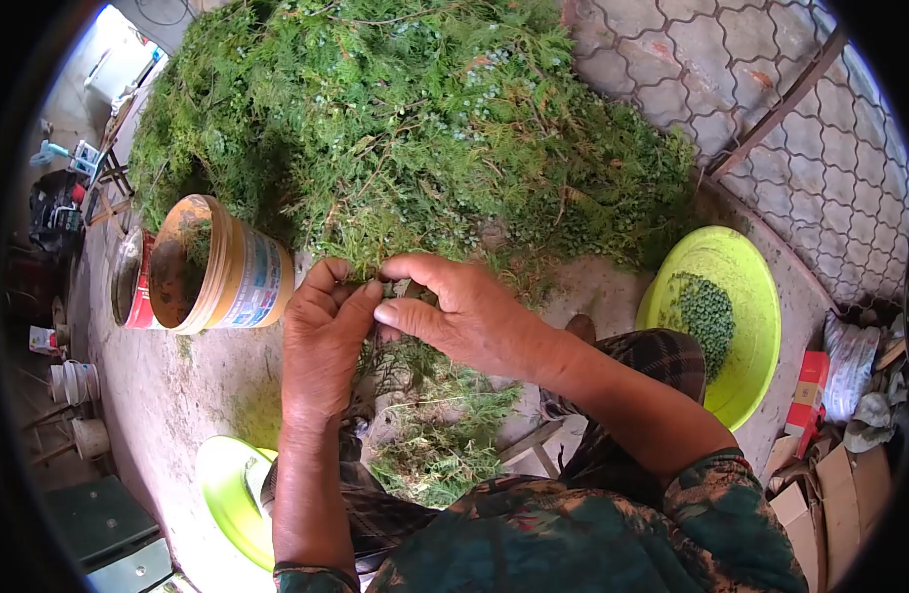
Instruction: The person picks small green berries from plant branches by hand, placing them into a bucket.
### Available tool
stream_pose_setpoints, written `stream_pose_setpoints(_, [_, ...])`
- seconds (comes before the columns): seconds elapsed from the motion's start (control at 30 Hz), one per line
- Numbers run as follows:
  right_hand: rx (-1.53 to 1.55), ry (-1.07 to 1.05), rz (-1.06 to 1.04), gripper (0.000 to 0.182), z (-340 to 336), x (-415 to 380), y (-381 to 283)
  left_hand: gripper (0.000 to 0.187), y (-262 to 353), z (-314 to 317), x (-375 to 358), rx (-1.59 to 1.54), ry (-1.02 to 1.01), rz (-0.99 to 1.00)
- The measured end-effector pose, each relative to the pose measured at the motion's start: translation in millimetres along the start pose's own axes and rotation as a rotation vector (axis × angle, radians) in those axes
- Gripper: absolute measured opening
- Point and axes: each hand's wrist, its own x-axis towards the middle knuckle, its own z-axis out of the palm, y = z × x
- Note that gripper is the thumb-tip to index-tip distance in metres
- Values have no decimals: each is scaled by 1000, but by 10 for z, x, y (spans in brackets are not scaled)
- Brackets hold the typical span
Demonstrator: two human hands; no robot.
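My left hand (321, 336) and my right hand (454, 311) meet at the centre of the view, over the near edge of a large pile of green conifer branches (395, 119) with small bluish cones. Both hands have their thumbs and fingers pinched together on a green sprig (400, 290), of which only small bits show between the fingers. Below the hands, loose cut sprigs (440, 435) lie on the floor between the knees. To the right, a yellow-green basin (756, 306) holds many small green cones (706, 321).
A yellow bucket (227, 267) stands left of the hands, with a red bucket (138, 287) behind it. Another yellow-green basin (232, 504) sits at lower left. Cardboard (850, 494) and a red box (808, 390) are at far right, beyond patterned paving (790, 148) and a metal rail.
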Motion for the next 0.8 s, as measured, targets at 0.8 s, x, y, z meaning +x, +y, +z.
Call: stream_pose_setpoints(0.8, [33,992,43,21,-1944,-952,-350,28,116,-188,42,-126,140,-27])
